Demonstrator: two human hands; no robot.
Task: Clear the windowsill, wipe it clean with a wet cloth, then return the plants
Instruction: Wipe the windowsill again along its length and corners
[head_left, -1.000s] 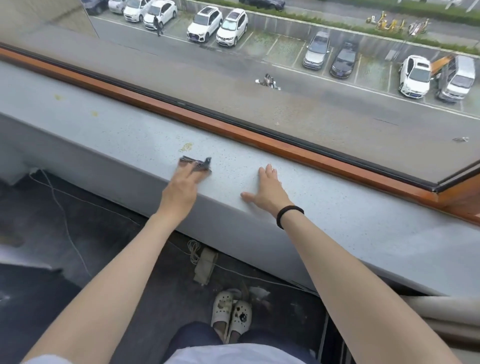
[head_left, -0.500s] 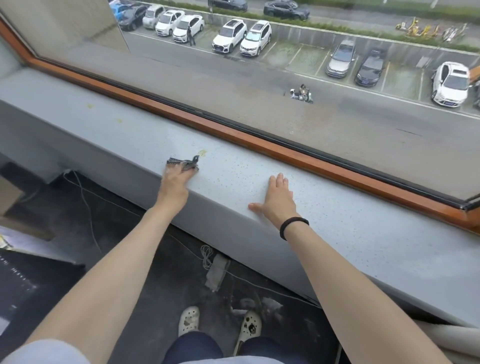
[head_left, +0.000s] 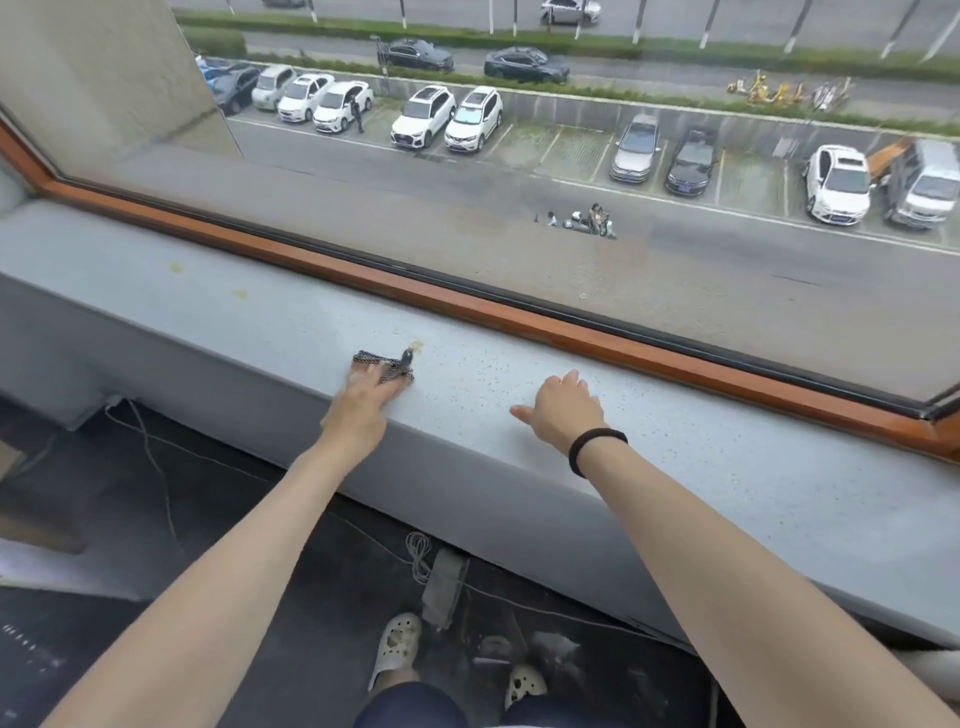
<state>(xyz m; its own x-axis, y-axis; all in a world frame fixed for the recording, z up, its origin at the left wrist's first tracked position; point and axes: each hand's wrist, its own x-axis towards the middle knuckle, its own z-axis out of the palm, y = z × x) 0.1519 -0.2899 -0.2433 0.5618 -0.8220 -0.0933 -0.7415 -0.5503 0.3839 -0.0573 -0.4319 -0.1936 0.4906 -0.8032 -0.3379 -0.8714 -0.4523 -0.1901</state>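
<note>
Two small yellow stains lie on the left part of the long grey speckled windowsill. The left hand presses flat a dark mesh-patterned cloth on the sill; the fingers lie spread over it, not closed around it. Just beyond the cloth is another yellow spot. The right hand, with a black band on the wrist, rests open on the sill and holds nothing. Behind runs the brown wooden window frame.
</note>
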